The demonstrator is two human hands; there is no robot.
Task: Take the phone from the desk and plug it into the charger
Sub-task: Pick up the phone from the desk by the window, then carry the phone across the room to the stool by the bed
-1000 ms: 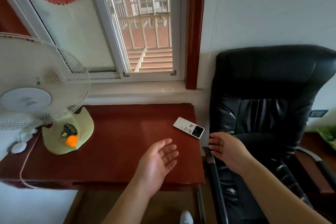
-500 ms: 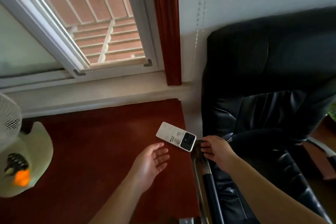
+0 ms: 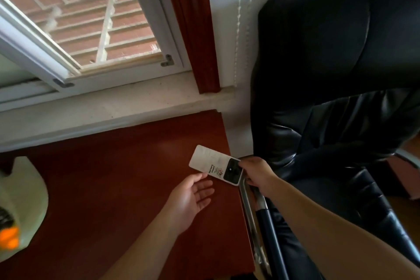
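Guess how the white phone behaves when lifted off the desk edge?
The phone looks like a flat rigid slab, so probably no flex. Its smooth back may be slippery. The right hand touches only its camera end, so it could pivot or slip off the desk.

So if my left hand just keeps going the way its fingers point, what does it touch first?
Most likely the white rectangular phone lying back-up on the reddish-brown wooden desk. The open left hand points up and right at its near edge, with bare desk between. Its height above the desk is unclear.

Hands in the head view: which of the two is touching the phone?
The right hand, at the phone's dark camera end by the desk edge. The left hand lies open, palm up, short of it.
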